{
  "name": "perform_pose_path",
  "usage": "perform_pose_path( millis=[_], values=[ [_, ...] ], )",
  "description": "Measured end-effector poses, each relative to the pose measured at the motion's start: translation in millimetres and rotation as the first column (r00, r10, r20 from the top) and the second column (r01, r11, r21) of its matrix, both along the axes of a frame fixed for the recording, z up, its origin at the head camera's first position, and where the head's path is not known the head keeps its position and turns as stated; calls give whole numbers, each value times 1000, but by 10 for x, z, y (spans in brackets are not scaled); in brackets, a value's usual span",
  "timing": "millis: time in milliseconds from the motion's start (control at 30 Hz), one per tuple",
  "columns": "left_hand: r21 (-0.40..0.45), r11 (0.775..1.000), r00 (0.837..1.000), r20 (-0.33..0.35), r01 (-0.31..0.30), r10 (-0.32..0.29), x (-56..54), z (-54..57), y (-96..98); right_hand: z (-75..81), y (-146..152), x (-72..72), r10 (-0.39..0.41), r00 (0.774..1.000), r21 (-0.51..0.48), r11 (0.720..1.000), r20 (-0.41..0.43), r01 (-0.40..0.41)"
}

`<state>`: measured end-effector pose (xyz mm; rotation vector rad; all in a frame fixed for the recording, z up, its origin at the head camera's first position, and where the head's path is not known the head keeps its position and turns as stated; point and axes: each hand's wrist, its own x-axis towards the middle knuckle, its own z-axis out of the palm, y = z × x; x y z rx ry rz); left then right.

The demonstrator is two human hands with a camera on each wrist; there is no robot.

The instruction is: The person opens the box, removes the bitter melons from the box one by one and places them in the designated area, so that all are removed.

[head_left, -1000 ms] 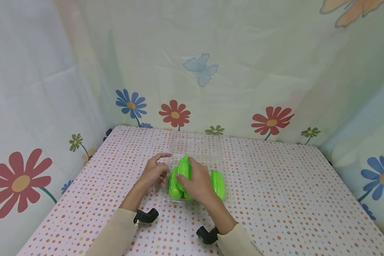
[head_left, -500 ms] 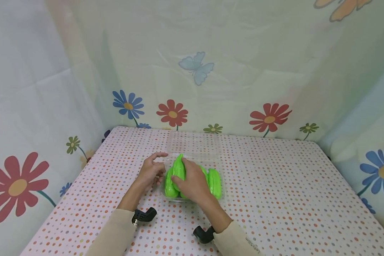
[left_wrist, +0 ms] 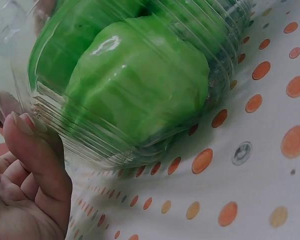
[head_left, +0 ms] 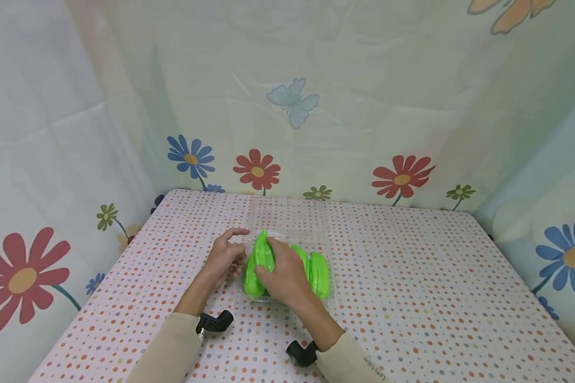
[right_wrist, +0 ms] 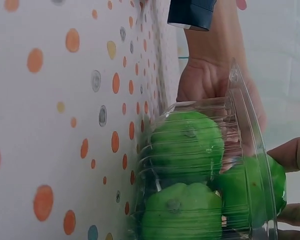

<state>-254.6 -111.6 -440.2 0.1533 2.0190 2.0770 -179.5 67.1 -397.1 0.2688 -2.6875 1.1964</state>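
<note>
A clear plastic clamshell box (head_left: 333,292) stands on the table, holding several glossy, long ridged green pepper-like vegetables (head_left: 319,274). My right hand (head_left: 285,271) grips one pepper-like vegetable (head_left: 263,254) between thumb and fingers, over the box's left half. The right wrist view has this held piece (right_wrist: 252,187) leaning above two others (right_wrist: 187,142), its lower part inside the clear wall. At the box's left side, my left hand (head_left: 224,260) pinches the rim; its thumb (left_wrist: 27,135) shows against the plastic edge in the left wrist view. The right palm hides the box's middle.
The box's clear lid (head_left: 287,217) lies folded back behind it. Dotted cloth covers the table (head_left: 412,298), with a flowered curtain (head_left: 354,106) around the back and sides. Black wrist cameras (head_left: 302,354) sit near the cuffs.
My right hand has shifted left with the held green vegetable, which now sits closer to the leftmost one. More of the pieces right of the hand shows. My left hand stays at the rim.
</note>
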Motion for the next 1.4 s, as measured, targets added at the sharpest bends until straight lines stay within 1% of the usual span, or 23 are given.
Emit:
perform_pose_path(
  millis=[167,367,500,600,733,867,1000,1167,1400],
  values=[
    [5,1000,1000,1,-3,3,6,12,4,3,-2,0,-19,1000,-32,999,-25,19],
    [-6,1000,1000,5,-16,16,15,23,4,22,16,1,-37,998,-103,994,-47,32],
    [-9,1000,1000,12,-17,17,9,16,10,41,63,-14,-42,997,-149,988,-70,31],
    [-4,1000,1000,9,-16,16,11,17,14,66,111,-21,-60,995,-179,983,-80,45],
    [5,1000,1000,13,-16,16,8,15,16,95,172,-27,-89,992,-208,976,-91,69],
    [9,1000,1000,21,-15,15,3,10,13,99,222,-40,-102,989,-228,971,-108,75],
    [15,1000,1000,14,-14,14,8,10,9,87,266,-46,-108,988,-214,973,-113,82],
    [9,1000,1000,-4,-11,11,10,21,10,103,335,-52,-106,988,-252,965,-114,75],
    [2,1000,1000,-13,0,0,2,18,15,164,476,-74,-133,988,-296,949,-73,106]
  ],
)
